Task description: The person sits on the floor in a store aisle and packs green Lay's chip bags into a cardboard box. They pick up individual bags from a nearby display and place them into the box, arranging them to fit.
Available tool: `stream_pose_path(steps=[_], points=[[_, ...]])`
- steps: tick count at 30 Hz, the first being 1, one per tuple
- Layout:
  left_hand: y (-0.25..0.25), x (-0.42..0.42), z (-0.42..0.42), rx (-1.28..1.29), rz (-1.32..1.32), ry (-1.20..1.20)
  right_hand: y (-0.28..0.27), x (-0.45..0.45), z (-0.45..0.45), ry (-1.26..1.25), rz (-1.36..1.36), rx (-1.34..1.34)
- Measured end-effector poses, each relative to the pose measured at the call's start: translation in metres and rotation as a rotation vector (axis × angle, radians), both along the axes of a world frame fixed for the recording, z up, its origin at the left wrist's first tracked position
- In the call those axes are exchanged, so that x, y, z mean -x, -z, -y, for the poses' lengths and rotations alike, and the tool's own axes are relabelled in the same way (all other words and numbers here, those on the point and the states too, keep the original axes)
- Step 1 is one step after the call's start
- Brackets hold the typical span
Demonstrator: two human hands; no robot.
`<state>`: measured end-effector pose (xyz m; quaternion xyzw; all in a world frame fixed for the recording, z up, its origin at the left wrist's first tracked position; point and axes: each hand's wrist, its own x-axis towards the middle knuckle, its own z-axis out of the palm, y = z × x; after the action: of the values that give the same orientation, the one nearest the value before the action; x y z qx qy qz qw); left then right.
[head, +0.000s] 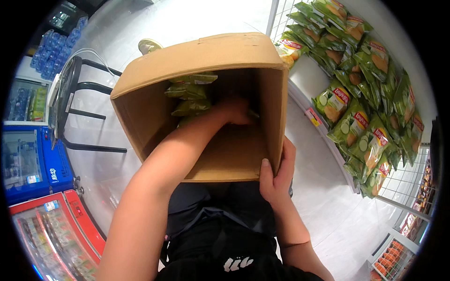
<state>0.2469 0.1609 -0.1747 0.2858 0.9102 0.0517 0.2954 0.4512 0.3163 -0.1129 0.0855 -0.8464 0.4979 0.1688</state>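
Note:
An open cardboard box [225, 52] stands tilted towards me over my lap. My left hand [233, 110] reaches deep inside it; shadow hides the fingers and whatever they touch. Several green chip bags [191, 92] are stacked along the box's inner left side, beyond my left forearm. With the thumb inside and the fingers outside, my right hand [277, 172] grips the right edge of the box's opening. To the right of the box, many green Lay's chip bags [365, 70] fill a shelf; one bag [290, 47] lies apart from the pile, close to the box's far right corner.
A black-legged folding chair [72, 91] stands at left, near blue bottled drinks [56, 49]. Blue [59, 158] and red [84, 221] chest freezers line the left side. A white shelf edge [327, 147] runs along the right. Beyond the box a shoe [149, 45] shows on the floor.

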Motion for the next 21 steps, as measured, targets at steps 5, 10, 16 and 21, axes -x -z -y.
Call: stream_pose_path(steps=[5,10,16,21], points=[[0.027,0.007,0.002,-0.159,0.101,-0.114,0.004,-0.001,-0.004,-0.019,0.025,0.019],[0.039,0.008,0.011,-0.302,0.185,-0.112,0.003,-0.002,0.001,-0.027,0.031,-0.007],[-0.016,0.003,0.000,-0.263,0.249,-0.116,0.004,-0.001,0.000,-0.010,0.003,0.044],[-0.029,-0.020,0.001,-0.186,-0.425,-0.004,0.001,0.000,0.006,-0.054,0.025,0.028]])
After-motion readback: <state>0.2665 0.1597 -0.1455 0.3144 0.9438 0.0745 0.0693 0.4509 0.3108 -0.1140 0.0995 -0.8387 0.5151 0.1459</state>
